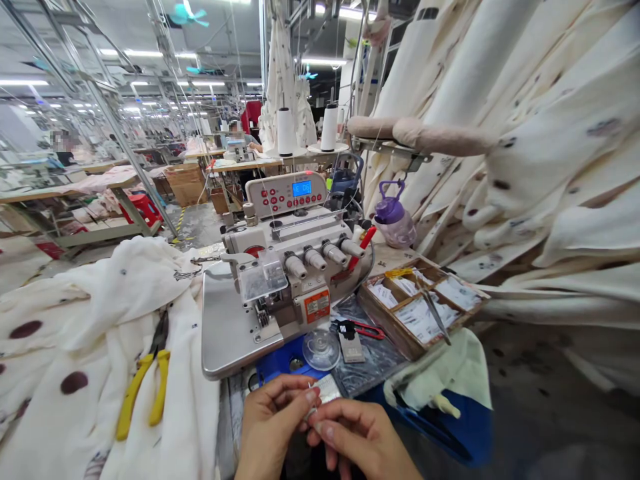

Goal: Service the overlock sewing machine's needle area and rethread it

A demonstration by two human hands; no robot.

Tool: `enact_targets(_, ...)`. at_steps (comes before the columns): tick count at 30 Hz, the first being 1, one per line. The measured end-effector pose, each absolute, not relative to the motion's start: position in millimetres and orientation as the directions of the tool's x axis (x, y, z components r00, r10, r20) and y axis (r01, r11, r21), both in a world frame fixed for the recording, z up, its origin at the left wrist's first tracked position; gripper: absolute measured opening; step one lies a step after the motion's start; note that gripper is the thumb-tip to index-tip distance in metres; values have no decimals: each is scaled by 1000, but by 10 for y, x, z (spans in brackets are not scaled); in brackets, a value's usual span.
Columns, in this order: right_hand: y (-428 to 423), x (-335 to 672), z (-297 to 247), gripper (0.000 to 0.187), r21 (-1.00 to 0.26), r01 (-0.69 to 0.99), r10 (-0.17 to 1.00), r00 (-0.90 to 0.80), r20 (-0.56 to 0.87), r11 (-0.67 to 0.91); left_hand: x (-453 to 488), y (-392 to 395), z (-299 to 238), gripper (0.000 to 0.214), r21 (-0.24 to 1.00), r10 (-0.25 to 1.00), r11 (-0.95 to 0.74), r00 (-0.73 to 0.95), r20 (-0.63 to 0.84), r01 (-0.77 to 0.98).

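Observation:
Low in the picture, my left hand [273,420] and my right hand [357,437] meet in front of the sewing machine [285,273]. Both pinch a small white label [326,388] between thumb and fingers. The label sticks up from my fingertips just in front of the machine's metal bed [225,333]. A blue pad [280,360] lies under the machine's front edge, right behind my hands.
Yellow-handled pliers [145,380] lie on spotted white fabric [75,333] at left. A wooden tray [373,310] of labels with scissors [435,313] stands at right. Red-handled snips [363,329], a clear round dish [321,348], a purple bottle [395,217] and hanging cream fabric [525,133] surround the machine.

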State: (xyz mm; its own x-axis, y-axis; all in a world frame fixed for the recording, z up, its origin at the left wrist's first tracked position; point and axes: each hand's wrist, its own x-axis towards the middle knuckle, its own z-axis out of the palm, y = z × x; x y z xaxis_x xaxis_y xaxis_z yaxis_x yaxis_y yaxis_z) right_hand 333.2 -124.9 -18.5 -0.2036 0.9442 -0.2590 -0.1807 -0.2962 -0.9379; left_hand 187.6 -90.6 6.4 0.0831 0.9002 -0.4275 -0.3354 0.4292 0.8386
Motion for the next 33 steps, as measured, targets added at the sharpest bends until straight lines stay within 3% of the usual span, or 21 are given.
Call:
enact_targets(22, -1244, 3309, -152, 41, -917, -248, 942, -208, -263, -311, 1922, -913, 118, 47, 833, 904, 423, 97, -417, -357)
enact_targets(33, -1234, 3287, -258, 44, -904, -328, 954, -206, -216, -275, 1963, -958, 102, 54, 867, 942, 323, 41, -333, -379)
